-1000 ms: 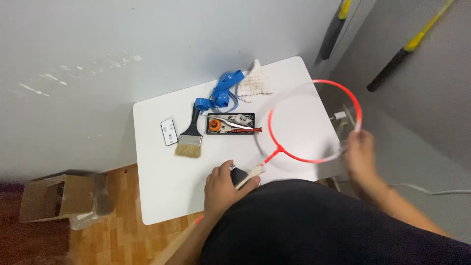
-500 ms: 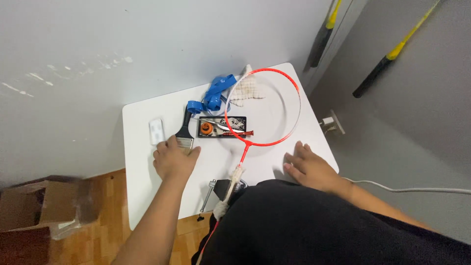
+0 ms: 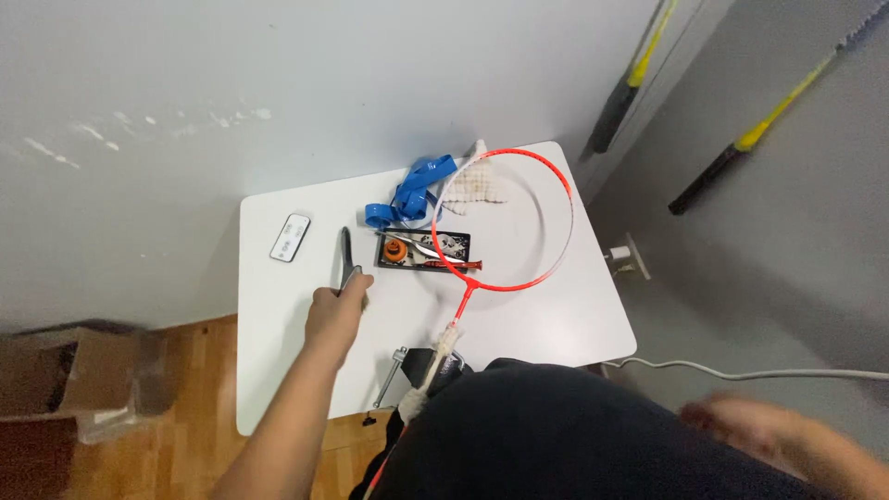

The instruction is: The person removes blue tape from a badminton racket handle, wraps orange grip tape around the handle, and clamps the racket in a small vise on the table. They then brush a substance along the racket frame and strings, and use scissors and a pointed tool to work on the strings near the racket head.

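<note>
My left hand (image 3: 335, 310) is out over the left half of the white table (image 3: 278, 370), fingers curled around the bristle end of the paintbrush (image 3: 345, 260), whose dark handle points away from me toward the far edge; the brush looks to be just lifted or barely resting on the surface, and I cannot tell which. My right hand (image 3: 778, 435) is off the table altogether, down by my right side at the lower right, too blurred to say whether it is closed or spread, and it seems to hold nothing. So, as I judge it, the brush is taken up and nothing has yet been brushed: the red racket frame (image 3: 505, 218) lies flat across the right half of the table, its hoop unstrung, its shaft running back to the near edge where the frayed handle (image 3: 435, 366) sits against my lap beside a small metal clamp (image 3: 394, 370). Under the hoop's left side sits a black tray (image 3: 421, 250) of small tools, an orange spool among them, all untouched. Just beyond it, toward the far edge, are a coil of blue tape (image 3: 407, 194) and a whitish cloth (image 3: 477, 185) partly inside the hoop. A small white remote-like card (image 3: 290, 237) lies near the far left corner, just left of the brush. The work with the racket looks mostly ahead of me.
</note>
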